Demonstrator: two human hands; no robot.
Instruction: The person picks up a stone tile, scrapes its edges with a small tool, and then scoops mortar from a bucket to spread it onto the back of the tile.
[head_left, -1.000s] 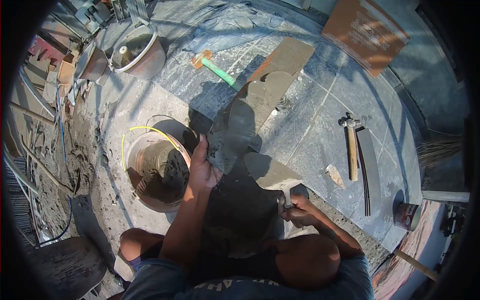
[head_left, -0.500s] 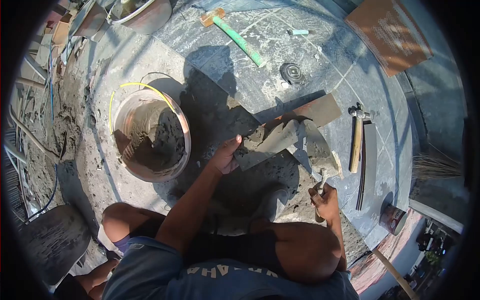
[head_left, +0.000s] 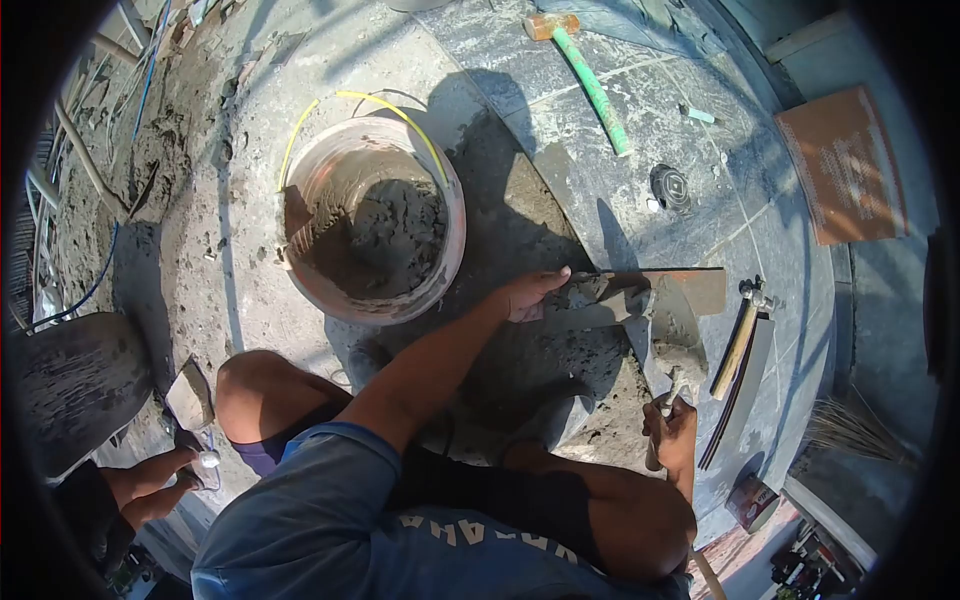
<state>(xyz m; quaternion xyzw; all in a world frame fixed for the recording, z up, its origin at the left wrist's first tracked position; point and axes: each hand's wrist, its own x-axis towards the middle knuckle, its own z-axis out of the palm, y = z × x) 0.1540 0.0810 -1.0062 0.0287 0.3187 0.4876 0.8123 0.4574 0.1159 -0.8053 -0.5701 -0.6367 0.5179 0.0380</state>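
My left hand is closed on the near end of a narrow tile strip, thumb along its top edge. Grey mortar covers part of the strip. In my right hand is the handle of a trowel, its mortar-smeared blade pointing away from me and overlapping the strip in this view. To the left of my hands stands a bucket with a yellow-sleeved handle, holding wet mortar.
A green-handled mallet lies on the grey tiles ahead. At right are a hammer, dark strips, a brown perforated sheet, a can and a twig broom. Another person's hands show at lower left.
My view has shifted, so the bucket and tools sit further right. The tile strip has turned from slanting to nearly level across the view. Both hands keep their hold.
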